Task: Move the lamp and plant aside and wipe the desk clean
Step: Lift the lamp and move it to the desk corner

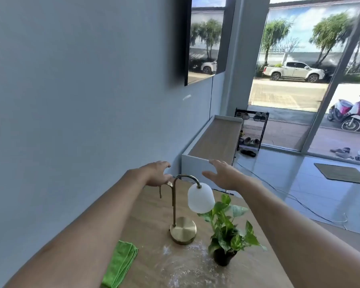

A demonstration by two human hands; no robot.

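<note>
Lamp (pixel 183 217) and plant (pixel 227 233) stand side by side mid-tabletop (pixel 150 215), white shade just above the leaves, with a whitish smear on the wood in front of them and a folded green cloth (pixel 121 263) at the near left edge. Both hands, left hand (pixel 157 173) and right hand (pixel 222 174), hover released and empty above the lamp's arch, so I judge clearing has not begun. Next comes a grip on the brass stem; bare wood lies beyond, the right edge drops close beside the pot.

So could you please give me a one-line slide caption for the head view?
Open hands reach over a brass lamp, potted plant and green cloth.
</note>
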